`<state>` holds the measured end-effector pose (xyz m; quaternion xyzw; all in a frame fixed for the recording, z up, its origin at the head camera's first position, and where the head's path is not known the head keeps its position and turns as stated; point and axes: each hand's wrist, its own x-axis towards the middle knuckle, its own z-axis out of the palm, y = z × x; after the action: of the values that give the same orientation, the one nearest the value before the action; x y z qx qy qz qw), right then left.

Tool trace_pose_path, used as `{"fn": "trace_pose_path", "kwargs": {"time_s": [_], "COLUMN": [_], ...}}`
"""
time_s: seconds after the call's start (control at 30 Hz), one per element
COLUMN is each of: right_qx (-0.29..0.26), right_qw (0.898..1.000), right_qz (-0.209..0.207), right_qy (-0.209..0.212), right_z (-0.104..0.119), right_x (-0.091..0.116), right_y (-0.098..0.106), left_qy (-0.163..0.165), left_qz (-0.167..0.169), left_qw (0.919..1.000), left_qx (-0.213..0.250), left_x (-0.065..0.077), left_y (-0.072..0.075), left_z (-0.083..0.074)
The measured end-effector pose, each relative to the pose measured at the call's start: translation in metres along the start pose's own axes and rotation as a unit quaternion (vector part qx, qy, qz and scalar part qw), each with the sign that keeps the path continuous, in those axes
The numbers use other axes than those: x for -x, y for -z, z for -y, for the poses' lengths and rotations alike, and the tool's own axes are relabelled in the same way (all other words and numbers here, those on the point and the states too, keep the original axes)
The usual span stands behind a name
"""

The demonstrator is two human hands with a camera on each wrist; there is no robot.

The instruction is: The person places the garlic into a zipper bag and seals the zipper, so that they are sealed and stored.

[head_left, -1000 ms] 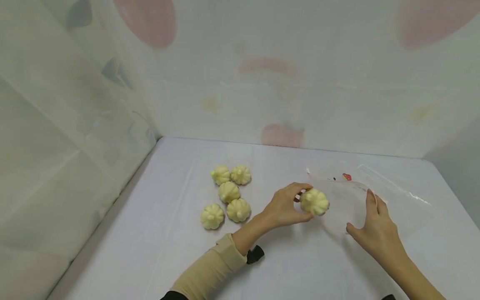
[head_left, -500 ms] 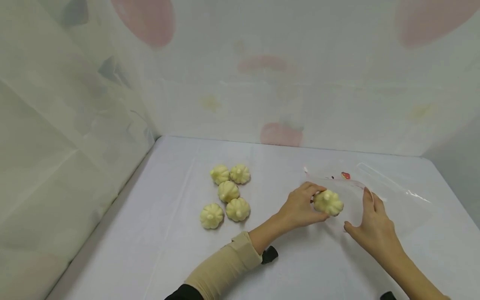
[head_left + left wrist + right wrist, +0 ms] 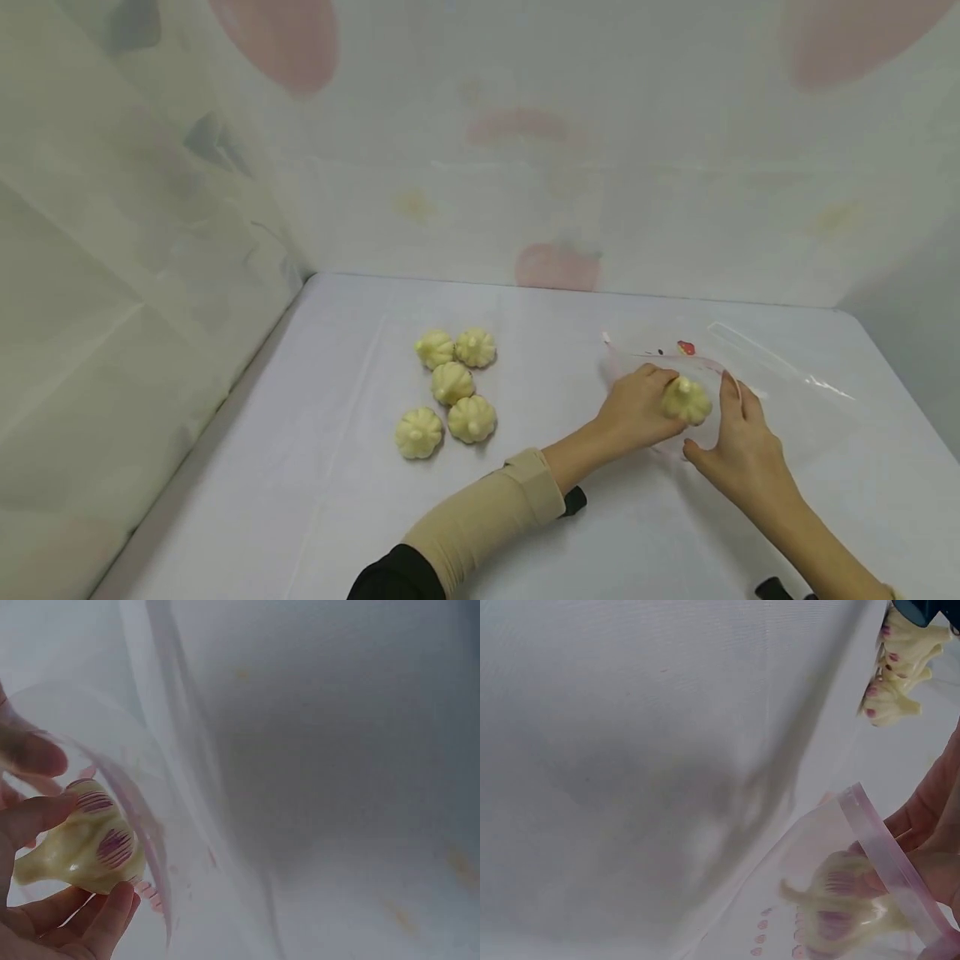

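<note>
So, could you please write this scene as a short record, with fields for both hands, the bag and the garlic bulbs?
left hand: holds one garlic bulb between thumb and fingers
right hand: at the bag's rim, thumb and fingers apart
clear bag: lies on the table, pink-edged mouth open
held bulb: at the bag's mouth, seen through its film in the right wrist view
five other bulbs: grouped on the table, left of both hands

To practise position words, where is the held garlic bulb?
In the head view, the garlic bulb is right of centre, held by the left hand at the mouth of the clear bag, near the right hand.
</note>
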<state>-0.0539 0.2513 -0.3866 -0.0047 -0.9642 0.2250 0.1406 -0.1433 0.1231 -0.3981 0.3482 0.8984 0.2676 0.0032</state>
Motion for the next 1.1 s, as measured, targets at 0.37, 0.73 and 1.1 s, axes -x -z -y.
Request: {"fn": "trace_pose_path", "kwargs": {"time_s": [0.37,0.73,1.1], "right_qx": [0.002,0.001,-0.001], "right_qw": [1.0,1.0,1.0], "right_qz": [0.001,-0.029,0.0], "right_qy": [-0.008,0.012,-0.004], "right_z": [0.002,0.003,0.003], "right_x": [0.0,0.001,0.0], "right_y": [-0.003,-0.006,-0.005], "left_qy": [0.017,0.043,0.045], "left_qz": [0.016,0.017,0.019], "left_qw": [0.9976,0.9964,0.9944], "left_qx": [-0.065,-0.07,-0.093], "left_x": [-0.021,-0.033,-0.034], "left_y": [-0.017,-0.023,-0.031], "left_z": [-0.007,-0.011,-0.011]}}
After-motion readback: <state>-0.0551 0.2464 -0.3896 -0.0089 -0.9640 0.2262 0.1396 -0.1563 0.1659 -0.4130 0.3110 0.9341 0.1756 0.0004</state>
